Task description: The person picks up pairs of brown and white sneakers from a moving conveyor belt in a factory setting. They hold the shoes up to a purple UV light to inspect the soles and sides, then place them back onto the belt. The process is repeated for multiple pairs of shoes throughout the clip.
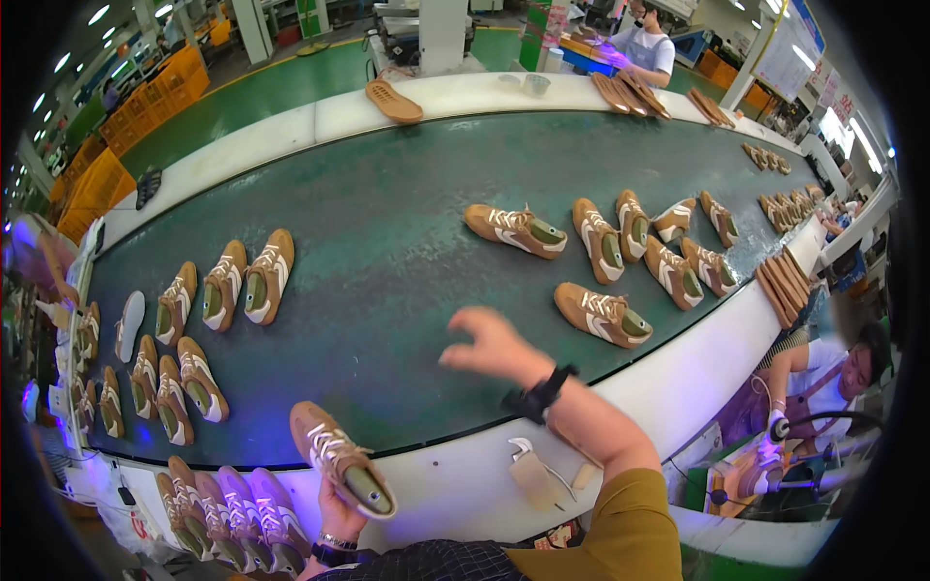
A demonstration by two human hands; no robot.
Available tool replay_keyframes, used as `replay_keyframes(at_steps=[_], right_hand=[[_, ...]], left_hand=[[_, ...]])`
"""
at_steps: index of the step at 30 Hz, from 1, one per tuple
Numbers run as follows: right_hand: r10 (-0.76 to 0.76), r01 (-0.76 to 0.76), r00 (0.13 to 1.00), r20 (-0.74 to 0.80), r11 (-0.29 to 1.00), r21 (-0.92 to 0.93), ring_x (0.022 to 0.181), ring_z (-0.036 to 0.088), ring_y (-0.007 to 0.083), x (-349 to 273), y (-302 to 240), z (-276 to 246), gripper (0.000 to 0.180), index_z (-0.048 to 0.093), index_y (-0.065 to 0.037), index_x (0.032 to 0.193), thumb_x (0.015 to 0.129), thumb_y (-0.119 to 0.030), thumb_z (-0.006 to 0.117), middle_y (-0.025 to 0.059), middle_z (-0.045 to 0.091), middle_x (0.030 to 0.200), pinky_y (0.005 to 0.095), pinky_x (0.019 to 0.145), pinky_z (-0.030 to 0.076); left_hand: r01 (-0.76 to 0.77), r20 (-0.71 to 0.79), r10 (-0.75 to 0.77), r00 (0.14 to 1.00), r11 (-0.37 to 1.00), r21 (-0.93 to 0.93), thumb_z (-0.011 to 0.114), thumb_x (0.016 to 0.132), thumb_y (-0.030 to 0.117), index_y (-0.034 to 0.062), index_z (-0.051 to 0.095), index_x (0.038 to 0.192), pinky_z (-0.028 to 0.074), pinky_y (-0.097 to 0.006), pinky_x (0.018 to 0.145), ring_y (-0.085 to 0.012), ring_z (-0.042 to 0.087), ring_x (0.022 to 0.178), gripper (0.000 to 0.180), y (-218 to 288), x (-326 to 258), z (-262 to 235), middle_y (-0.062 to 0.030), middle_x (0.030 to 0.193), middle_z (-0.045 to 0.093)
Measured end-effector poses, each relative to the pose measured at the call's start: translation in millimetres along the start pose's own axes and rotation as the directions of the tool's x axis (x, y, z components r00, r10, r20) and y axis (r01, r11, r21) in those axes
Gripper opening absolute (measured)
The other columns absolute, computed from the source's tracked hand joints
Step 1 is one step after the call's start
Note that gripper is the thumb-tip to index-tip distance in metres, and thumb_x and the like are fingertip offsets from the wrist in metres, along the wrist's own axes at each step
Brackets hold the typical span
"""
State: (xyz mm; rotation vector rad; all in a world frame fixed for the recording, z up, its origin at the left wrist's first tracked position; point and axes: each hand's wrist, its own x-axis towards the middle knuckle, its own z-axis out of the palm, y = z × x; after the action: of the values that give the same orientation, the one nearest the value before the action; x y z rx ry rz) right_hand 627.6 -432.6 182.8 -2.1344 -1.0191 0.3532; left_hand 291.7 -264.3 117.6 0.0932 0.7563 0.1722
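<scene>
So the brown lace-up shoe (341,457) was up in the left hand (335,511), tilted, with the toe pointing away and to the left and the heel nearer the body. It was held over the white ledge (426,499), toe end overlapping the edge of the green belt (387,271) in the head view. Going by looks, it'd be light enough for 1 hand and not really fragile: upper probably soft and a bit squashy, sole stiffer, nothing that looked slippery. The best place to grab it was probably from below, around the heel and midfoot, where the sole likely gave some backbone. The laces seemed a bad handle, since they'd probably just slide or pull loose.

As for the grip, the left was closed around the shoe from underneath. Most of the fingers were hidden behind it, so couldn't tell exactly how they were placed. The right hand (496,351) was a different story: out over the belt, fingers curved, thumb well apart from them, nothing held. Nearest to it was another brown shoe (603,316), off to its right and not touching. There was also a row of shoes (232,513) just left of the held shoe.
</scene>
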Motion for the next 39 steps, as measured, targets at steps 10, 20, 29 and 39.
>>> replay_keyframes(at_steps=[10, 20, 29, 39], right_hand=[[0.662, -0.683, 0.723, -0.196, 0.644, -0.344, 0.112, 0.055, 0.0277, 118, 183, -102, 0.068, 0.055, -0.009, 0.114, 0.049, -0.018, 0.073, 0.0142, 0.062, 0.112, 0.0358, 0.093, 0.042], [0.672, -0.750, 0.662, -0.332, 0.605, -0.269, 0.097, 0.060, 0.0371, 64, 137, -33, 0.066, 0.052, 0.005, 0.106, 0.058, -0.033, 0.075, 0.0249, 0.062, 0.101, 0.0401, 0.084, 0.048], [0.552, -0.510, 0.713, 0.433, -0.016, 0.860, 0.088, 0.063, 0.0189, -75, -14, 71, 0.038, 0.058, -0.001, 0.110, 0.076, -0.017, 0.065, 0.0077, 0.064, 0.102, 0.0332, 0.079, 0.051], [0.006, -0.296, 0.954, 0.301, -0.162, 0.941, 0.104, 0.055, 0.0435, -141, -206, 86, 0.098, 0.031, 0.001, 0.136, 0.050, -0.023, 0.070, 0.0260, 0.046, 0.125, 0.0561, 0.090, 0.046]], left_hand=[[-0.062, -0.124, 0.076, 0.989, 0.991, 0.115, 0.058, 0.085, 0.034, 0.0002, 0.038, 0.130, 0.037, -0.048, 0.102, -0.0341, 0.050, 0.115, 0.060, 10, -11, -65, -0.0195, 0.124, 0.050], [0.001, -0.156, 0.032, 0.987, 0.978, 0.208, 0.043, 0.095, 0.029, 0.0027, 0.039, 0.132, 0.034, -0.042, 0.105, -0.0276, 0.048, 0.119, 0.045, 9, -4, -23, -0.0134, 0.128, 0.049], [0.061, 0.139, -0.092, 0.986, 0.975, 0.213, 0.047, 0.092, 0.033, 0.0030, 0.035, 0.135, 0.037, -0.046, 0.102, -0.0301, 0.049, 0.118, 0.053, 29, -29, -19, -0.0165, 0.128, 0.050], [0.025, 0.431, -0.100, 0.897, 0.984, 0.176, 0.070, 0.074, 0.032, -0.0016, 0.042, 0.129, 0.041, -0.038, 0.099, -0.0263, 0.056, 0.109, 0.070, 68, -89, -66, -0.0141, 0.121, 0.055]])
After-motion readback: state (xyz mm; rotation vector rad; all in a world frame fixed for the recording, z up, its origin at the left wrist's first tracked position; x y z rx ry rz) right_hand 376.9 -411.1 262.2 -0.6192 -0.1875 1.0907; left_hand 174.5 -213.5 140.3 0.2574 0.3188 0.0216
